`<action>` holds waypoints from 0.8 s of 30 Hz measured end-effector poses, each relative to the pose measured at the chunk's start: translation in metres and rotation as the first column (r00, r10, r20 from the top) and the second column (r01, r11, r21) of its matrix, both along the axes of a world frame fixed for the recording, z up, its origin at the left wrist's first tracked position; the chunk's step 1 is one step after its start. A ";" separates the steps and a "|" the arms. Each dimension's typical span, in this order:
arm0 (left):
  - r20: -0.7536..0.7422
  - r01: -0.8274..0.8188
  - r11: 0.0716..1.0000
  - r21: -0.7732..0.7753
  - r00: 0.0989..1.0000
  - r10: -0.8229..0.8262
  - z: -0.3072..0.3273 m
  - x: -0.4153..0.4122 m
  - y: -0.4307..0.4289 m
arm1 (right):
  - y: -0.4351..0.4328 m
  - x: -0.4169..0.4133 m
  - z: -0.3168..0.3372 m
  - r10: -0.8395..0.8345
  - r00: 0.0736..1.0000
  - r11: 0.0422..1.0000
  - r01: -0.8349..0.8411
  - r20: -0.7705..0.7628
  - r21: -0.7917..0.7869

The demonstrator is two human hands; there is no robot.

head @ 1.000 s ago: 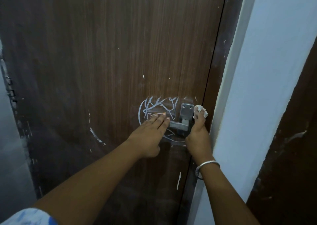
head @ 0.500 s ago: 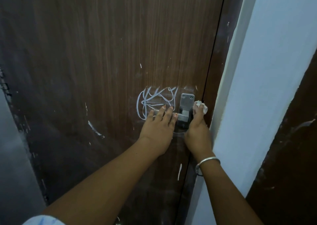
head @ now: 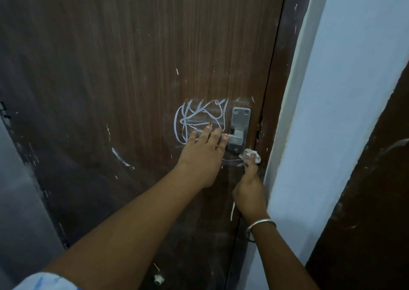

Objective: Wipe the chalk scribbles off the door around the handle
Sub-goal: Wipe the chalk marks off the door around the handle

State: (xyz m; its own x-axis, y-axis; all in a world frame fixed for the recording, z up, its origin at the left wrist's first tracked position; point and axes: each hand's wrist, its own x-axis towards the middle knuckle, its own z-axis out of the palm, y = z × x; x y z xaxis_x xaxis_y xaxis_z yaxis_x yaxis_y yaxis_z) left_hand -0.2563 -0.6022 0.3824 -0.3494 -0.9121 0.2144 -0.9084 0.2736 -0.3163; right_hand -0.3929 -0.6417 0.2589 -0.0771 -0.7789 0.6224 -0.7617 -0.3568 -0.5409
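White chalk scribbles [head: 199, 118] cover the dark brown wooden door [head: 132, 68] just left of the metal handle plate [head: 240, 121]. My left hand [head: 202, 157] lies over the lever handle [head: 232, 137], its fingers curled on the bar. My right hand [head: 250, 188] is below the plate near the door's edge and pinches a small crumpled white cloth [head: 251, 154] against the door. Faint smeared chalk [head: 231, 162] shows under the handle beside the cloth.
A dark door frame [head: 276, 90] and a pale blue wall [head: 343, 112] stand right of the door. Another dark surface [head: 376, 201] is at the far right. Stray white marks [head: 120, 159] dot the door. A metal bangle [head: 261, 224] circles my right wrist.
My right hand with the cloth has dropped from beside the handle plate to below it. My left hand has slid up and gripped the lever. The view has tilted up a little.
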 end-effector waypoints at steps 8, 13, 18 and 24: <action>0.008 0.001 1.000 0.003 1.000 -0.001 0.002 0.001 0.000 | 0.011 -0.001 -0.027 0.038 0.999 0.988 -0.037 0.000 0.150; 0.018 -0.006 1.000 0.010 1.000 0.006 0.002 0.000 0.001 | -0.005 0.000 0.004 0.018 0.998 0.997 -0.022 -0.054 -0.072; 0.011 -0.009 1.000 0.004 1.000 0.009 0.001 0.001 0.000 | -0.018 0.000 0.026 0.005 0.996 0.990 -0.018 -0.089 -0.141; 0.014 -0.012 1.000 0.019 1.000 0.012 0.003 0.000 0.002 | 0.001 0.000 -0.037 -0.011 0.994 1.000 0.011 -0.111 -0.005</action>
State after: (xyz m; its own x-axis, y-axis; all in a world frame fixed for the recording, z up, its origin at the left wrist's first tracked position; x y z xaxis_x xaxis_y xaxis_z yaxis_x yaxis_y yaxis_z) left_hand -0.2558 -0.6001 0.3858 -0.3414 -0.9201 0.1921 -0.9072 0.2691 -0.3233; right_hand -0.3932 -0.6409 0.2215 -0.0158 -0.7755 0.6311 -0.8208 -0.3504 -0.4511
